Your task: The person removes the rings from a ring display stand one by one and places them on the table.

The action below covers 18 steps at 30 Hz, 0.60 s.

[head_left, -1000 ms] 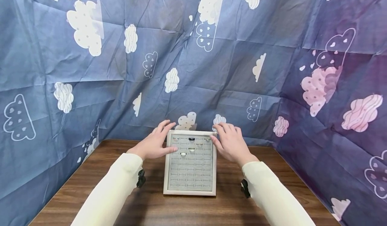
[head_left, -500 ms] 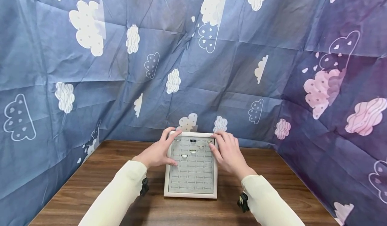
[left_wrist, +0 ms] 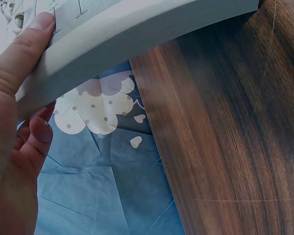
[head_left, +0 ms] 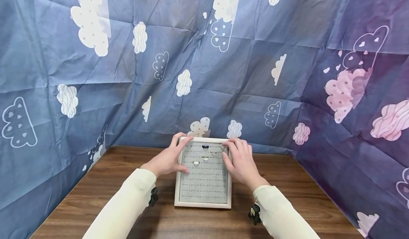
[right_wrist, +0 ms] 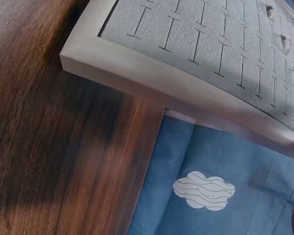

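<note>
A ring display tray [head_left: 204, 187] with a pale frame and grey slotted pad stands tilted back on the table. Several rings sit in its upper slots, among them a dark ring [head_left: 205, 147] and a silver ring [head_left: 196, 163]. My left hand [head_left: 169, 158] grips the tray's upper left side; in the left wrist view its thumb [left_wrist: 27, 46] lies on the pad and other fingers curl behind the frame. At the upper right corner, my right hand [head_left: 240, 160] holds the frame, thumb in front and fingers over the edge. Its fingers are mostly out of the right wrist view.
The brown wooden table [head_left: 287, 200] extends to both sides of the tray. Blue cloth [head_left: 255, 72] printed with clouds hangs behind and along both sides. A small dark device [head_left: 254, 215] shows beneath the right wrist, another [head_left: 153, 196] beneath the left.
My left hand has come down and in onto the tray's side, its thumb now lower on the pad. My right hand's fingers have settled onto the upper right corner. The tray barely shifts.
</note>
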### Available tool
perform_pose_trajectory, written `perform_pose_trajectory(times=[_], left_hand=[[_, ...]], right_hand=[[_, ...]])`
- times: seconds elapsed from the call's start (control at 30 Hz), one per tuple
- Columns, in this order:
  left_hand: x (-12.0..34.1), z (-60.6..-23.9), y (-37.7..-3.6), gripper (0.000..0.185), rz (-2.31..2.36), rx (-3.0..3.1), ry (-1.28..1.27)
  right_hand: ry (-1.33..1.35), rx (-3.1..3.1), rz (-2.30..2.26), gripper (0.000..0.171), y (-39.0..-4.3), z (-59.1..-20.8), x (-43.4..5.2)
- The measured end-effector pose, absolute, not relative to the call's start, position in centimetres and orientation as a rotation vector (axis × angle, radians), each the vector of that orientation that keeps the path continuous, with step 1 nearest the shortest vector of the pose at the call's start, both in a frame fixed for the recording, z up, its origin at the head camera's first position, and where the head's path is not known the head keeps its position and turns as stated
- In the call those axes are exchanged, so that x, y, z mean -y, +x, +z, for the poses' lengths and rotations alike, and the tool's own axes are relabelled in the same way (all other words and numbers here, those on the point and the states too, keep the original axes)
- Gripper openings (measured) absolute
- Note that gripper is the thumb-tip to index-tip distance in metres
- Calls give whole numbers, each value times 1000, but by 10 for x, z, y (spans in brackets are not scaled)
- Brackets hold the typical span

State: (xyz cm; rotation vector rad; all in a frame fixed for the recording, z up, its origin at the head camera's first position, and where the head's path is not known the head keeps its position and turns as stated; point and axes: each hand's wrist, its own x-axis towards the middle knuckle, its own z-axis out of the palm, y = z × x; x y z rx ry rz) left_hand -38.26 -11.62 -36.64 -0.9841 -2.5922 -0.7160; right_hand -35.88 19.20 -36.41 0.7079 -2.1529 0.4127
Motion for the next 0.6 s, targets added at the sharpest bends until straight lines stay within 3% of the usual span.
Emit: perform_pose_trajectory(times=[0.6], left_hand=[[116,-369,-383,119,-703,2590,-983]], right_hand=[[591,2138,256,11,-368,-363,-183]])
